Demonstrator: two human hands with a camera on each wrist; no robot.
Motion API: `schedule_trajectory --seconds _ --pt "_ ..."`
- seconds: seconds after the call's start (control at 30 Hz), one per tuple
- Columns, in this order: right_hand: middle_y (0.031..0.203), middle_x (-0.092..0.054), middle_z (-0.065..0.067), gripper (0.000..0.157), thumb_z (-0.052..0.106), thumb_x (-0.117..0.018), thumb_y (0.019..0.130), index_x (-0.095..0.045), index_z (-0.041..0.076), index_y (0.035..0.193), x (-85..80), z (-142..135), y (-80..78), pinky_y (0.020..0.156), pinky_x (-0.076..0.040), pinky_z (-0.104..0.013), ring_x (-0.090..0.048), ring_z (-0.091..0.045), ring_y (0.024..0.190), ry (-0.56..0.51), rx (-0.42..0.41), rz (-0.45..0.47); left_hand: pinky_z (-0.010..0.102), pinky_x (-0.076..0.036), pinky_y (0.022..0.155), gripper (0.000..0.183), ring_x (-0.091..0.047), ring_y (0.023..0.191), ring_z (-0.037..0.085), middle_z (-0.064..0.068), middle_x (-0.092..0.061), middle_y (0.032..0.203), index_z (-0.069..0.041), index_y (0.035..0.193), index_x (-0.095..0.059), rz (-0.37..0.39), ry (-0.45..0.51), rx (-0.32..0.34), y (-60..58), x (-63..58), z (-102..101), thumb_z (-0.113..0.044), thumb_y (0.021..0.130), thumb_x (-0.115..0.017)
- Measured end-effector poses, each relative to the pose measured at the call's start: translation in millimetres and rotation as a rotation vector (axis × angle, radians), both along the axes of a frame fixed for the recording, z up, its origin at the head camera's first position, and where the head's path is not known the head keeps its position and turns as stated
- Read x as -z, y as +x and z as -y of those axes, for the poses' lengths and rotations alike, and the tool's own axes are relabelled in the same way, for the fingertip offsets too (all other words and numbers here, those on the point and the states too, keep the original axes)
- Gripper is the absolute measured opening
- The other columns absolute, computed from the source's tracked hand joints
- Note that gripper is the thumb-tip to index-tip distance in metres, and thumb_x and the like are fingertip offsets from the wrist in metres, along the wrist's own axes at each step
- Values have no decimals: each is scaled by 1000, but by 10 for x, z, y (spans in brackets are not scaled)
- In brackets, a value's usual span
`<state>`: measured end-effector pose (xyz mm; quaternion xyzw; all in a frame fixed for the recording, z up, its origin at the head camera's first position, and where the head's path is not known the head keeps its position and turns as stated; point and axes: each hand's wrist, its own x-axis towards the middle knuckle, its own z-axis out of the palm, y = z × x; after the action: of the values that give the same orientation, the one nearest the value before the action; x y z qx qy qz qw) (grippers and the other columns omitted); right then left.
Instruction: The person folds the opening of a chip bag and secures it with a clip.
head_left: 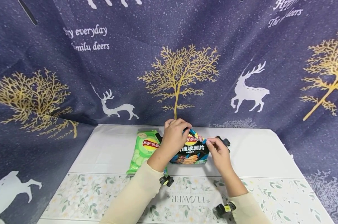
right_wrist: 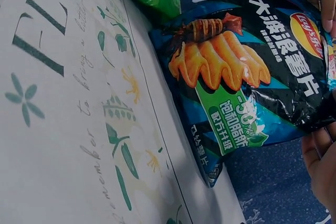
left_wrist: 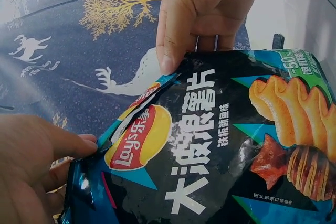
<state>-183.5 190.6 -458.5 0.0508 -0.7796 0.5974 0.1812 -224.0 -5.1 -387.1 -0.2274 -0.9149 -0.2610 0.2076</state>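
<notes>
A black and blue Lay's chip bag (head_left: 189, 153) stands upright between the two hands. My left hand (head_left: 175, 134) pinches its top edge at the left corner, thumb against the printed front. At the other top corner, my right hand (head_left: 220, 153) pinches the edge between thumb and fingers. In the left wrist view, a silvery strip runs along the top of the chip bag (left_wrist: 210, 140), between the front panel and a second printed logo. The right wrist view shows the lower front of the bag (right_wrist: 226, 72), with both hands partly cut off.
A green Lay's chip bag (head_left: 143, 152) lies left of the black one, partly behind my left arm. White cloth with a floral band (head_left: 185, 199) covers the table. A dark blue curtain (head_left: 169, 34) with deer and trees hangs behind. Black camera straps (head_left: 226, 209) sit at the wrists.
</notes>
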Motion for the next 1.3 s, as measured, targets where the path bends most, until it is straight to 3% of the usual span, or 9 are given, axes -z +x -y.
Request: schedule_trajectory --seconds 0.17,0.23,0.4,0.53,0.67,0.87,1.03,1.17,1.3 --pt "100 -67 -11 19 7 -61 100 -69 -7 108 25 -10 -22 87 -49 -10 -60 2 91 -19 2 15 51 -35 114 12 -64 104 18 -5 -70 107 -23 104 -76 9 -3 3 -2 5 0 -20 99 -66" --pt "100 -67 -4 20 11 -62 101 -70 -4 109 120 -44 -74 86 -49 -10 -61 2 92 -27 1 5 51 -35 114 12 -64 104 17 -6 -70 107 -23 105 -76 11 -6 5 -5 10 -1 -20 100 -66" --pt "110 -68 -1 25 17 -58 104 -70 0 117 233 -114 -138 90 -49 -10 -62 4 99 -24 -24 22 50 -35 114 12 -63 104 17 -6 -70 107 -23 104 -76 16 -9 12 -8 15 -6 -20 99 -66" --pt "118 -68 -12 30 19 -52 107 -68 1 124 309 -178 -187 97 -46 -10 -61 4 107 -28 -41 10 50 -35 113 11 -63 104 17 -6 -70 107 -23 104 -76 14 -12 18 0 7 -11 -20 99 -67" --pt "117 -68 -21 31 18 -50 107 -64 1 130 312 -229 -202 98 -44 -8 -61 5 107 -34 -35 -11 49 -36 113 11 -63 104 17 -7 -70 106 -23 104 -77 8 -13 21 6 9 -12 -20 99 -67" --pt "116 -65 -31 31 9 -52 105 -62 -6 130 136 -262 -146 94 -45 -6 -62 5 102 -44 -12 11 48 -35 114 12 -63 104 16 -7 -69 107 -23 105 -76 7 -18 25 13 16 -10 -20 99 -67" --pt "121 -62 -26 31 6 -54 103 -61 -7 131 36 -298 -130 91 -46 -4 -60 -6 106 54 36 84 49 -35 115 12 -63 104 16 -7 -69 107 -23 106 -76 6 -16 31 13 22 -12 -20 99 -67" --pt "124 -60 -19 33 13 -57 103 -62 -1 133 189 -402 -219 90 -43 -1 -56 -12 108 137 70 125 48 -35 115 12 -62 104 15 -7 -69 108 -23 106 -77 3 -18 28 17 29 -8 -20 99 -67" --pt "127 -58 -13 36 22 -58 104 -62 7 136 351 -511 -309 89 -41 -1 -53 0 105 194 94 165 47 -35 115 13 -63 103 15 -8 -69 108 -24 106 -77 -5 -29 17 12 35 -5 -22 100 -66"
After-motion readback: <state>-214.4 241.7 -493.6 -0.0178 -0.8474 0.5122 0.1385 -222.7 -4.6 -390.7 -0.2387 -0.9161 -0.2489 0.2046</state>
